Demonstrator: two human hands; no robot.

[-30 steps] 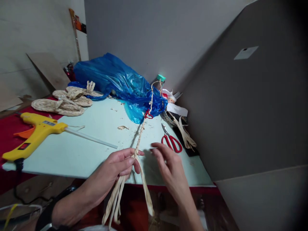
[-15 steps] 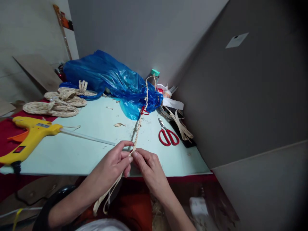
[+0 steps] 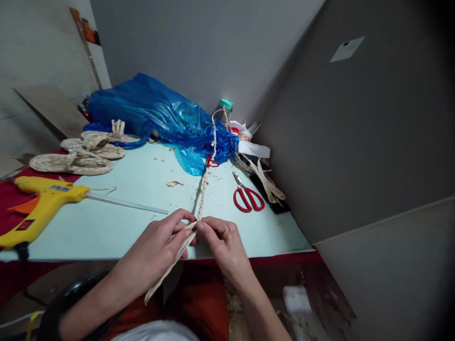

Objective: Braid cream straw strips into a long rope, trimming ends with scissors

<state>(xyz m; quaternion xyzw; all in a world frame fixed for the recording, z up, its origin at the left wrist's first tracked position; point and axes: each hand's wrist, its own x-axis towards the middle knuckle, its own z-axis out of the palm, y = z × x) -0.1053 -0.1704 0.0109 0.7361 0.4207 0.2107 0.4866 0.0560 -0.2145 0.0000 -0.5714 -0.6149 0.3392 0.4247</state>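
Note:
A pale braided straw cord [image 3: 203, 192] stretches from the back of the table toward me, tied partway along with a red string [image 3: 212, 162]. My left hand [image 3: 168, 239] is closed on the loose straw strands [image 3: 167, 272] at the near end of the braid; they trail down past its thumb toward my lap. My right hand [image 3: 222, 239] pinches the end of the braid between thumb and forefinger, right against the left fingertips. The exact crossing of the strands is partly hidden by the fingers.
A yellow glue gun [image 3: 46, 201] with a long glue stick lies left. Red-handled scissors [image 3: 248, 194] rest right, near loose straw strips [image 3: 268, 182]. Coiled braids [image 3: 73, 163] and a blue plastic bag [image 3: 152, 106] fill the back left. A grey wall [image 3: 355, 132] rises at right.
The loose strands have shifted and now lie together over my left hand, where before they hung apart below it. Both hands stay at the braid's end. The view has shifted slightly.

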